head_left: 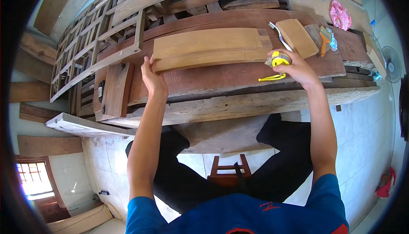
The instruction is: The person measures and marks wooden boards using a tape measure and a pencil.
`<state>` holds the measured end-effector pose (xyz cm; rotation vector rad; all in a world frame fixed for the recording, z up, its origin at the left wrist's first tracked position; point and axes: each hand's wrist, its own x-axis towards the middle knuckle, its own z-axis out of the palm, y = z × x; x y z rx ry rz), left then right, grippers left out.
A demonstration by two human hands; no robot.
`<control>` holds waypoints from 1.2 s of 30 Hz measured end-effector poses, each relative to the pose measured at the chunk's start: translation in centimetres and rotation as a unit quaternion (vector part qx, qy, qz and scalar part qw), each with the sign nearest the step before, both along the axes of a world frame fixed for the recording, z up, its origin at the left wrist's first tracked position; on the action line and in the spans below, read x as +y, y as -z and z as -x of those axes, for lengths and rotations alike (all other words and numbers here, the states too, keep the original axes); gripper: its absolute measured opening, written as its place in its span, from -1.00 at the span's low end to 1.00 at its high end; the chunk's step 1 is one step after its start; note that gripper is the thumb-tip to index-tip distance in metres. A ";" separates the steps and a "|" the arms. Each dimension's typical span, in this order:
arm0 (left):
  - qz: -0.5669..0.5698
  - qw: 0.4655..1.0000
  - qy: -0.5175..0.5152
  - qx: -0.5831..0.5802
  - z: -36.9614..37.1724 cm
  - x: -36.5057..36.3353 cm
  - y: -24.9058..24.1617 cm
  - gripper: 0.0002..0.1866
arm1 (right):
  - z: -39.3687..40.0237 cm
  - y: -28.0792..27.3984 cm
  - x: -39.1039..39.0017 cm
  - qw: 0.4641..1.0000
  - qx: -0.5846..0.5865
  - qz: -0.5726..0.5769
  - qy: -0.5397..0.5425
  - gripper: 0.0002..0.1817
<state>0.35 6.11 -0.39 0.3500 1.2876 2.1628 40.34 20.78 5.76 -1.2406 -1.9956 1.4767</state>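
A smooth wooden board (208,46) lies crosswise before me on a larger reddish-brown plank. At its left end, my left hand (153,77) grips the corner, fingers along the end edge. My right hand (296,68) is closed around a yellow tape measure (279,58) at the board's right front corner. A yellow strap (272,78) hangs from the tape measure over the plank's front. The tape's blade cannot be made out. Just behind the right hand lie a white toothbrush (281,37) and a short wooden block (297,37).
An orange-handled brush (324,42) and a pink plastic bag (340,15) lie to the right. A wooden lattice frame (100,42) leans at the left, near a small plank piece (114,90). Below the bench stands a small stool (230,169) between my legs.
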 end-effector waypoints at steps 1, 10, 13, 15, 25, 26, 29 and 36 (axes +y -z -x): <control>0.011 1.000 -0.003 -0.002 0.1 -0.3 0.0 -0.53 | 0.1 -0.3 0.0 1.000 -0.016 -0.015 -0.008 -0.57; 0.194 0.937 0.043 0.287 0.6 -1.0 -0.9 -0.40 | -0.5 -0.3 0.9 0.989 -0.084 -0.077 -0.091 -0.56; 0.233 0.889 0.026 0.394 0.0 -0.9 -3.0 -0.47 | -0.7 -0.4 0.6 0.984 -0.079 -0.124 -0.102 -0.56; 0.220 0.856 0.045 0.465 -0.6 -1.1 -3.9 -0.54 | -0.1 -0.7 0.0 0.988 -0.036 -0.119 -0.092 -0.56; 0.151 0.878 0.426 0.156 -10.9 -1.9 -4.9 -0.70 | 8.6 -0.3 -6.2 0.958 0.131 -0.200 -0.157 -0.62; 0.159 0.889 0.409 0.133 -11.0 -1.9 -5.4 -0.63 | 8.9 0.0 -6.2 0.957 0.141 -0.197 -0.159 -0.61; 0.165 0.902 0.386 0.101 -10.6 -1.7 -5.6 -0.60 | 9.4 0.5 -6.1 0.952 0.137 -0.209 -0.179 -0.61; 0.147 0.919 0.363 -0.044 -4.9 -1.3 -5.4 -0.74 | 6.4 -0.6 -0.8 0.971 0.036 -0.166 -0.168 -0.64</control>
